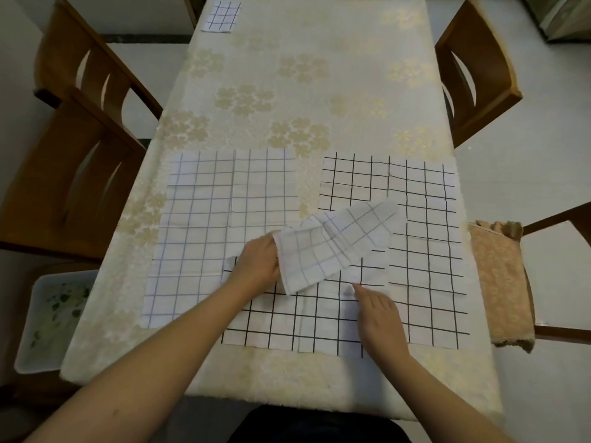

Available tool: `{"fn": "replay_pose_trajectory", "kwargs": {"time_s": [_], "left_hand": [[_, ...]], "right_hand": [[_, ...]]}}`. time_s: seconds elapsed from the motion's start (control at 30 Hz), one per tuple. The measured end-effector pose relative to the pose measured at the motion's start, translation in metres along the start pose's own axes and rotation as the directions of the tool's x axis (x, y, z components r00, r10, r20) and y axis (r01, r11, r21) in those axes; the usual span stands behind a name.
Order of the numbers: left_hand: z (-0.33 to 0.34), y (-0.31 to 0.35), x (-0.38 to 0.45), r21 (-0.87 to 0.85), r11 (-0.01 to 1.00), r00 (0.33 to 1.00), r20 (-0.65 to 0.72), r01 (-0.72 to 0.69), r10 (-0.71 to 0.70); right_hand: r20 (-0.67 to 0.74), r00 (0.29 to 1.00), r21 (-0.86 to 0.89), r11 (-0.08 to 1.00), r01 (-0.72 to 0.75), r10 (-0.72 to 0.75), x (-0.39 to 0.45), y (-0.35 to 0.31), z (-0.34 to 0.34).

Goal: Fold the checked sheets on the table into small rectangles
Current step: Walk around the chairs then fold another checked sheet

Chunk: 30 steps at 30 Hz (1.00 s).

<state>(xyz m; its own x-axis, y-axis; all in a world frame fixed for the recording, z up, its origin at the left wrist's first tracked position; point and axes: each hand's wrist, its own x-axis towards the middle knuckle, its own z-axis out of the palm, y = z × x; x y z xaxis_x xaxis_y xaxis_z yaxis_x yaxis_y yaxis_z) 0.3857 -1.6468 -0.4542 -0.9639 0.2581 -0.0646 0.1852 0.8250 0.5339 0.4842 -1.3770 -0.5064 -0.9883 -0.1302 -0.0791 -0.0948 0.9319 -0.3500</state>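
Centrally, left hand (256, 263) grips the black-checked sheet's (425, 257) lifted corner; right hand (379, 311), flat-fingered, pins it. Loosened pressure risks a skewed crease.

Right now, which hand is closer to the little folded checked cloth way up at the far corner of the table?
Left. The left hand lies below the small folded cloth, on its side; the right hand is lower and further right.

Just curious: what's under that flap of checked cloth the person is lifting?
Under the lifted flap lies the rest of the black-lined sheet, flat on the tablecloth. The left hand grips the flap; whatever lies directly beneath it is hidden.
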Motion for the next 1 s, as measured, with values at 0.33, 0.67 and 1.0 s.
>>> {"fn": "replay_pose_trajectory", "kwargs": {"time_s": [0.33, 0.67, 1.0], "left_hand": [[-0.051, -0.029, 0.081, -0.424, 0.693, 0.777, 0.041, 0.583, -0.628], [-0.023, -0.048, 0.052, 0.135, 0.979, 0.981, -0.141, 0.155, -0.136], [0.002, -0.048, 0.056, 0.441, 0.893, 0.982, 0.191, -0.087, 0.001]], "right_hand": [[0.038, 0.999, -0.186, 0.982, 0.039, -0.032, 0.028, 0.002, -0.018], [-0.014, 0.989, -0.069, 0.987, 0.148, -0.149, 0.064, -0.006, -0.021], [0.058, 0.992, -0.098, 0.988, 0.120, -0.114, 0.174, -0.010, -0.056]]}}
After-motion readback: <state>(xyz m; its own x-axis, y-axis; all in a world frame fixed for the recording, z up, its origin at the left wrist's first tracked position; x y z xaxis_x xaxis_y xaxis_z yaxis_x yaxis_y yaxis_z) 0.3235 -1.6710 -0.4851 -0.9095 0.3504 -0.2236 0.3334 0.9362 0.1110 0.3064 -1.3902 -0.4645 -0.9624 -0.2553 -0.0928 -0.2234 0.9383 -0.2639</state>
